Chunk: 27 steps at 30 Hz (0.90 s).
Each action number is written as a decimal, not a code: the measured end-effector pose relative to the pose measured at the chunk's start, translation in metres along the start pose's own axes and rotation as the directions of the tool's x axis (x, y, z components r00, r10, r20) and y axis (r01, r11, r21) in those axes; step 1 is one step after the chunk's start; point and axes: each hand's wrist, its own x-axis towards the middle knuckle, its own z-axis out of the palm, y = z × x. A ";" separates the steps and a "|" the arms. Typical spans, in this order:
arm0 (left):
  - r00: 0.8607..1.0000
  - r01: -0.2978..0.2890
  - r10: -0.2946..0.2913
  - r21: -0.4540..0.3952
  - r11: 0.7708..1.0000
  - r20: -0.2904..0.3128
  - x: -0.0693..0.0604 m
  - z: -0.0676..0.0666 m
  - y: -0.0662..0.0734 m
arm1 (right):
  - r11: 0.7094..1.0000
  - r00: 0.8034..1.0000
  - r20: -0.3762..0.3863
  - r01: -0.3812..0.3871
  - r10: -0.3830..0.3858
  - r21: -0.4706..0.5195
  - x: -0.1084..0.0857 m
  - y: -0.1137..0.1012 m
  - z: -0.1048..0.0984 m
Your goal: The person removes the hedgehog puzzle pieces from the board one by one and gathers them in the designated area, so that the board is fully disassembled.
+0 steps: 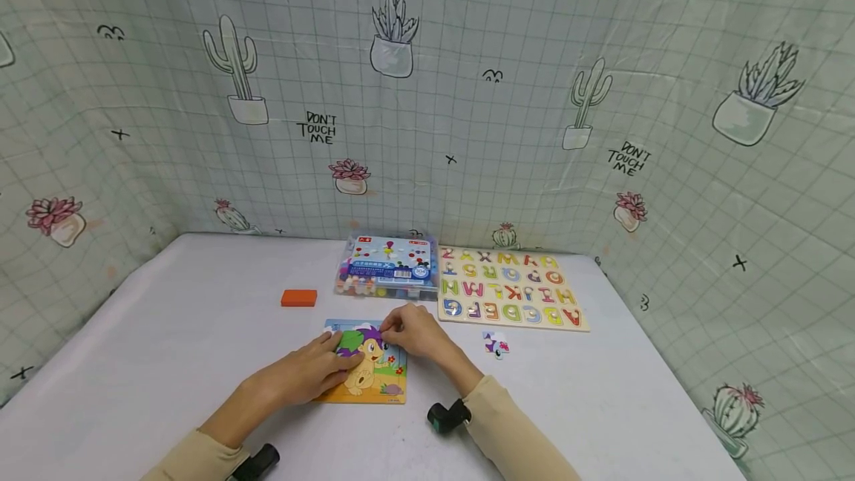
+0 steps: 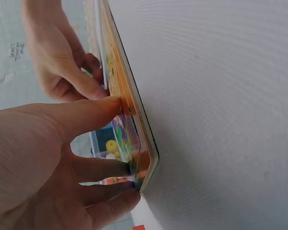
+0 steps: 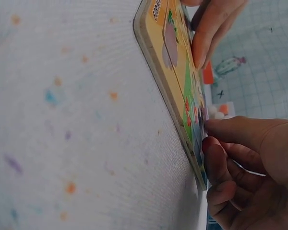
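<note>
A hedgehog jigsaw puzzle in a thin board lies flat on the white table, a cartoon hedgehog on an orange and green ground. My left hand rests on its left side, with thumb and fingers spread across the picture. At the upper right of the puzzle, my right hand has curled fingers, thumb and forefinger pinching at a puzzle piece mostly hidden by them. The right wrist view shows this thumb and the curled fingers against the board's edge. Loose puzzle pieces lie to the right of the board.
Behind the puzzle stands a clear plastic case of colourful beads with a blue label. Beside it lies a wooden alphabet board. An orange block sits at the back left. A patterned curtain hangs around the table.
</note>
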 end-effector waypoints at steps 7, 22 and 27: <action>1.000 0.006 -0.006 0.003 1.000 0.001 0.000 0.000 0.001 | 1.000 1.000 -0.009 -0.007 0.007 0.009 0.000 0.000 0.001; 0.999 0.042 -0.042 0.005 0.999 0.027 0.002 -0.003 0.004 | 0.998 1.000 -0.018 -0.007 0.008 0.059 0.001 -0.001 -0.003; 0.999 0.043 -0.043 0.009 0.999 0.030 0.001 -0.002 0.004 | 0.996 1.000 -0.014 -0.008 0.009 0.087 0.001 0.001 -0.001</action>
